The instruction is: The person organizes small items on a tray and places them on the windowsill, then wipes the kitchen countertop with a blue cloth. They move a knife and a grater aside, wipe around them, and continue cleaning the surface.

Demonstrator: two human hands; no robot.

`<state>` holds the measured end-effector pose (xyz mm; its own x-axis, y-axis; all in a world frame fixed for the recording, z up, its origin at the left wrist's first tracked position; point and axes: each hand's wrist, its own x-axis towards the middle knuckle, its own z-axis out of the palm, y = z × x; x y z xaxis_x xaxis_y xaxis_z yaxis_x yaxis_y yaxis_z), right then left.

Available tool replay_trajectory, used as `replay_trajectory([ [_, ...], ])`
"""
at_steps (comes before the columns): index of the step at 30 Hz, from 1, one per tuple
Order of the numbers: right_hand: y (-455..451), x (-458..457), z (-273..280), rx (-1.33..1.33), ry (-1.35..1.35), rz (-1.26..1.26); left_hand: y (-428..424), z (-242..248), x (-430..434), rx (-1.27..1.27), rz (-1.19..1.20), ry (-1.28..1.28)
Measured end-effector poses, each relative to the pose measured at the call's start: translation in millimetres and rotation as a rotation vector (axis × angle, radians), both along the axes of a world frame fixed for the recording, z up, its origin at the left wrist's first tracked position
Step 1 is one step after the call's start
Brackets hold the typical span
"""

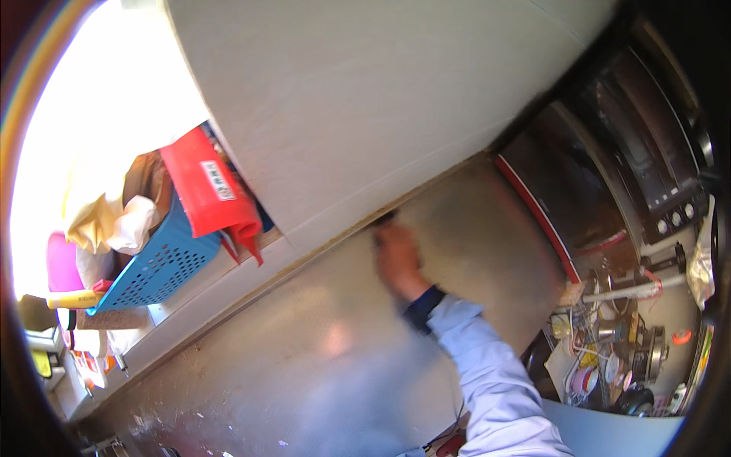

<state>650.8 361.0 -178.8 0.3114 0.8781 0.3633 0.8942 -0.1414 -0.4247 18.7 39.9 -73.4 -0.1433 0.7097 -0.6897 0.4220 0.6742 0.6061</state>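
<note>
One hand, which looks like my right hand (398,257), reaches up from the lower right in a light blue sleeve with a dark cuff. It is blurred and closed around a small dark object (386,217), whose kind I cannot tell. The object is at the seam where the metal worktop (274,325) meets the pale wall (354,114). My left hand is out of view; a bit of light blue cloth shows at the bottom edge.
On the ledge at left stands a blue perforated basket (165,268) with bags and a red packet (211,188). Dark glass-fronted appliances (565,183) stand at right, above a cluttered rack (605,354). Small scraps lie on the worktop's lower left.
</note>
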Motion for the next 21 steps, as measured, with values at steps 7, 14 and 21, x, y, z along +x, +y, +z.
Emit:
replay_trajectory([
  [7,-63.4,-186.4,47.2,-0.069,0.214,0.72,-18.3,-33.9,-30.2,0.11,-0.104,-0.009],
  [14,-116.6,-163.2,115.1,-0.12,0.925,0.437,-31.5,-47.6,-52.3,0.308,-0.304,-0.012],
  [21,-221.2,-37.9,114.9,0.07,1.003,-0.157,-6.0,-77.8,-57.3,0.41,-0.43,0.106],
])
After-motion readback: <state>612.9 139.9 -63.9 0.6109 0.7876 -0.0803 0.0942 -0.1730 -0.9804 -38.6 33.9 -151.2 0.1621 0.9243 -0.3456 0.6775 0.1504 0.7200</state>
